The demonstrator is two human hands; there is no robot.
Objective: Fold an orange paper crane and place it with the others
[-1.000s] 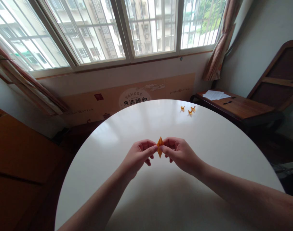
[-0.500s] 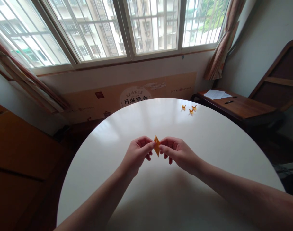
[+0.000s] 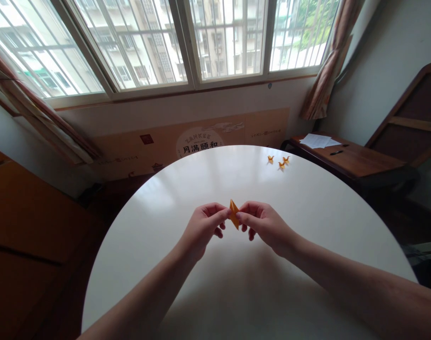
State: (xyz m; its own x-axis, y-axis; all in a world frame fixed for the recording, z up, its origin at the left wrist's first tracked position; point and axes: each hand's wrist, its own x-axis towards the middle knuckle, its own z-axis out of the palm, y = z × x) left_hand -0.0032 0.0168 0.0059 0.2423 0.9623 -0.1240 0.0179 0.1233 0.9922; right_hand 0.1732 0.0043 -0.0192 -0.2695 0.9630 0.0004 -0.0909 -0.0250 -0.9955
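Note:
A small piece of folded orange paper (image 3: 234, 215), shaped like a narrow diamond, is held upright above the white table. My left hand (image 3: 208, 225) pinches its left side between thumb and fingers. On the opposite side my right hand (image 3: 263, 222) grips it the same way, thumb toward me. The paper's middle edges are partly covered by my fingertips. Three folded orange paper cranes (image 3: 281, 165) stand together near the table's far right edge, apart from my hands.
The round white table (image 3: 300, 203) spreads beneath both arms. Beyond its right edge, a wooden side table (image 3: 371, 158) bears white papers (image 3: 319, 140) and a small dark object (image 3: 336, 152). A printed cardboard panel (image 3: 126, 151) leans under the window.
The folded paper has tilted, its upper tip now leaning left. Both hands have shifted slightly with it and keep their pinch. The cranes stay in place on the table.

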